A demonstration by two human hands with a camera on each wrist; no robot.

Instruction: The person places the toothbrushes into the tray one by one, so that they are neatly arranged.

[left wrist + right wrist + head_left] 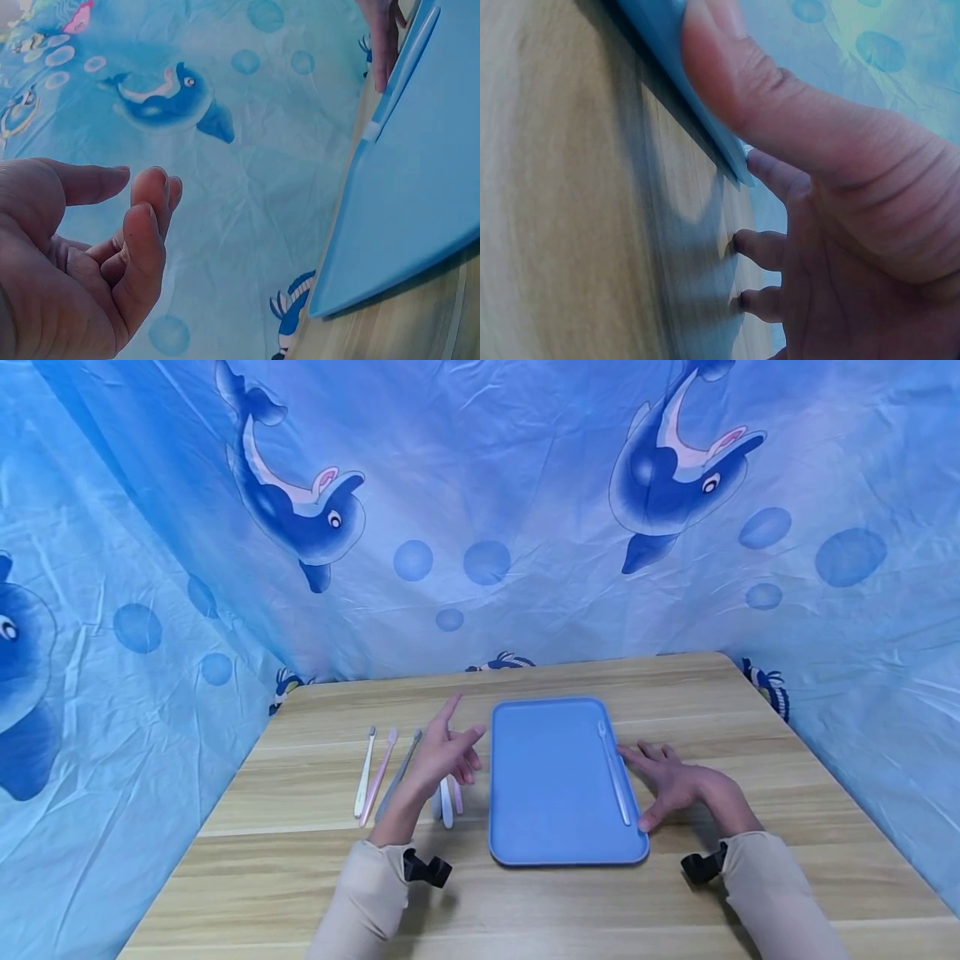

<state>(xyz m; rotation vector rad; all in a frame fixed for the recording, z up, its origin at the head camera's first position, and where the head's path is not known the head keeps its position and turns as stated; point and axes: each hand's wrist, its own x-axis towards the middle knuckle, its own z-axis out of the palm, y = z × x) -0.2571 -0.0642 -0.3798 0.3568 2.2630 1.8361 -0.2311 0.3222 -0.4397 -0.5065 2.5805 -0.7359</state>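
Observation:
A shallow blue tray (551,785) lies on the table, with one pale blue-white toothbrush (615,774) lengthwise along its right side. My right hand (671,781) is spread at the tray's right edge. Its thumb touches the near right corner and its index fingertip is farther up the rim, while the other fingers reach down beside the tray. Left of the tray, my left hand (446,752) is raised over the table, holding nothing, with index finger extended and the other fingers loosely bent. Beneath and beside it are several toothbrushes, some partly hidden by hand and forearm.
On the left of the wooden table (300,860) lie a white toothbrush (364,777), a pink one (379,777) and a grey one (401,771). Another white toothbrush (446,806) shows beside the left wrist. A blue dolphin-print curtain (450,485) hangs behind the table and along its sides.

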